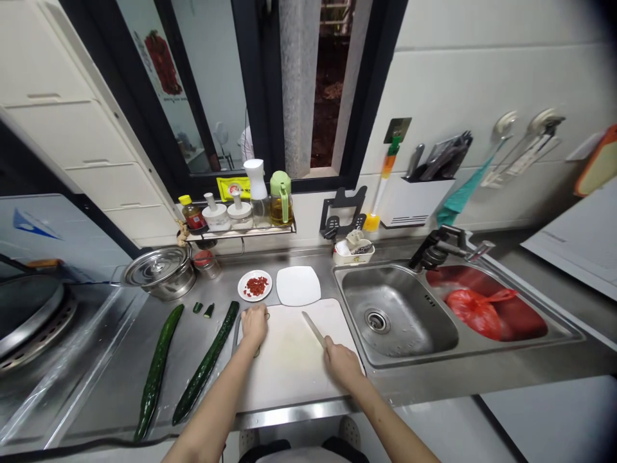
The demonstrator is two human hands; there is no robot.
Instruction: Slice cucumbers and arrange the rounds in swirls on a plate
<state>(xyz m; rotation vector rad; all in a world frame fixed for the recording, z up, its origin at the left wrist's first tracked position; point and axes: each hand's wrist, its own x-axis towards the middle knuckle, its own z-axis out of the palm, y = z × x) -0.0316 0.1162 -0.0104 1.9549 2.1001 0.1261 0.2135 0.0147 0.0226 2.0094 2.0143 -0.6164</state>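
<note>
My right hand grips the handle of a kitchen knife, its blade pointing away and left over the white cutting board. On the board's far left, my left hand is closed with fingers curled down. Thin green-edged cucumber slices peek out beside it, mostly hidden under the hand. Two long whole cucumbers lie left of the board, with two small cut cucumber ends beyond them. Past the board are a white plate and a small dish of chopped red pieces.
A double steel sink lies right of the board, a red plastic bag in its far basin. A lidded steel pot stands back left near the stove. Seasoning bottles sit on a wall rack; a knife holder hangs above the sink.
</note>
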